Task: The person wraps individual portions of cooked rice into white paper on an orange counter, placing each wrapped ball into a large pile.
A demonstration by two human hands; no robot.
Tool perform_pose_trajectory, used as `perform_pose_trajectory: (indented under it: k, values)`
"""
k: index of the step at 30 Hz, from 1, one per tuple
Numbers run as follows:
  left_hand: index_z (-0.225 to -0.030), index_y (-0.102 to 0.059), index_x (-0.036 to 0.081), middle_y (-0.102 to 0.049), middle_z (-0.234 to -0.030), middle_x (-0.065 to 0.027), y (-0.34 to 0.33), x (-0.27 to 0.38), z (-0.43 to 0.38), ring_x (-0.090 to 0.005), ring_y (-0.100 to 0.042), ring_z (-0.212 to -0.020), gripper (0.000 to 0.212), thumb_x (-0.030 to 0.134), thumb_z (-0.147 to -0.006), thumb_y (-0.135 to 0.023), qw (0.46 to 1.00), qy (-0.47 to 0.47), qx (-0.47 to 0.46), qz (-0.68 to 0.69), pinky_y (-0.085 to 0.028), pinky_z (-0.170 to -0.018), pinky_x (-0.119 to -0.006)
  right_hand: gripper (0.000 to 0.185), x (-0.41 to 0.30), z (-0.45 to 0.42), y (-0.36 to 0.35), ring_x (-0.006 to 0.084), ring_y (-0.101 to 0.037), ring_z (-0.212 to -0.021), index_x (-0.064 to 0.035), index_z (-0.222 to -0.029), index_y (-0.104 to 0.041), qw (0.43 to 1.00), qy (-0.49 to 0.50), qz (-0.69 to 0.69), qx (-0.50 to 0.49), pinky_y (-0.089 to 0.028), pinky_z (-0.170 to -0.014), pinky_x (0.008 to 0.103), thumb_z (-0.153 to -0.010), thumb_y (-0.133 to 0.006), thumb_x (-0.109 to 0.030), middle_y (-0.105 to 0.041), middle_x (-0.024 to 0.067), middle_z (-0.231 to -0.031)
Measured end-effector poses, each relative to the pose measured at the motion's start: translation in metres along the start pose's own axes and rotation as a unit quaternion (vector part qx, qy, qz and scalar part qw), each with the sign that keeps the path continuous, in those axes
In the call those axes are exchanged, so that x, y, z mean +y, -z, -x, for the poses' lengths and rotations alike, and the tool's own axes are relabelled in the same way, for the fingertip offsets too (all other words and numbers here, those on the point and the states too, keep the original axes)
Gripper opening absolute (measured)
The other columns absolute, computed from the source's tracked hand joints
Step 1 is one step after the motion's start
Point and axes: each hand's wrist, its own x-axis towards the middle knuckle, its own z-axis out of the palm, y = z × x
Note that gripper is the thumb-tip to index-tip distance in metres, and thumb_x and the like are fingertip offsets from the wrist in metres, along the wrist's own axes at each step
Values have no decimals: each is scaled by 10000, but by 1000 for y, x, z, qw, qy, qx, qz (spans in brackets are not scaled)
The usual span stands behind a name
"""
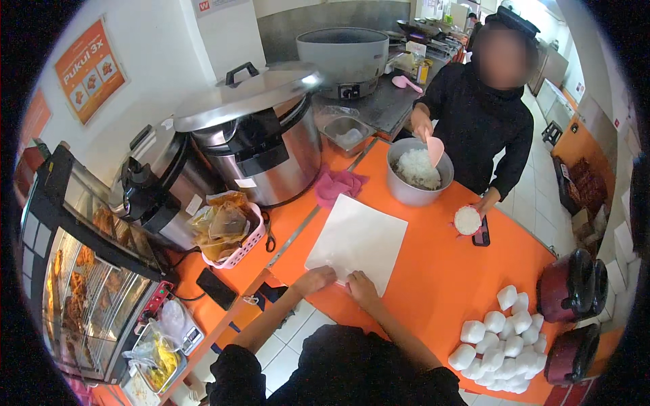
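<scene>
A stack of white wrapping paper (363,236) lies on the orange table in front of me. My left hand (317,280) touches its near left corner, fingers bent. Close beside it, my right hand (362,288) is on the near edge, fingers curled down over the paper. Whether either hand pinches a sheet is hidden under the fingers. Beyond the paper stands a deep metal pot (419,193) of cooked rice (417,165). Across the table, a person in black holds a pink rice paddle (434,150) in the pot and a small cup of rice (467,221).
Several white wrapped parcels (500,342) are piled at right, near dark red containers (563,289). Left are a pink basket of sauce bags (231,231), scissors (271,238), a phone (217,288) and large rice warmers (264,147). A pink cloth (339,187) touches the paper's far side.
</scene>
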Motion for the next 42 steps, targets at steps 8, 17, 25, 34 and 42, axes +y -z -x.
perform_pose_trajectory:
  k: [8,17,25,34,42]
  values:
    - [-883,-587,49,-589,-926,-80,8,11,-6,-250,-562,-886,153,97,-740,-561,995,27,95,25,-475,-765,-356,159,-9,-5,22,306,-518,-806,-5,-854,-496,996,-8,-85,8,-470,-669,396,-730,-539,-94,-512,141,-826]
    - [-787,-580,57,-536,-731,-98,101,58,-40,-268,-562,-752,69,82,-732,-547,989,122,80,34,-481,-667,-352,183,-42,6,98,343,-508,-795,4,-894,-505,995,-4,-95,33,-441,-679,438,-785,-516,-142,-517,168,-793]
    - [-849,-607,45,-611,-843,-93,266,132,-74,-201,-597,-790,226,190,-701,-698,909,26,31,415,-465,-686,-295,158,-98,29,314,332,-577,-777,-21,-921,-536,966,-92,-238,-38,-457,-691,369,-805,-544,-128,-581,160,-828]
    - [-946,-556,-37,-614,-808,-175,93,86,-202,-238,-610,-744,272,187,-795,-582,893,164,112,403,-466,-629,-330,189,100,71,299,97,-542,-679,-6,-800,-595,932,-187,-302,66,-426,-579,278,-744,-657,-176,-591,47,-695]
    - [-1142,-461,7,-545,-1021,-235,-77,71,-239,-348,-535,-950,409,191,-794,-571,953,204,71,215,-429,-807,-427,149,201,113,213,178,-574,-620,-21,-775,-609,937,-320,-133,53,-454,-581,306,-665,-685,-87,-601,82,-678]
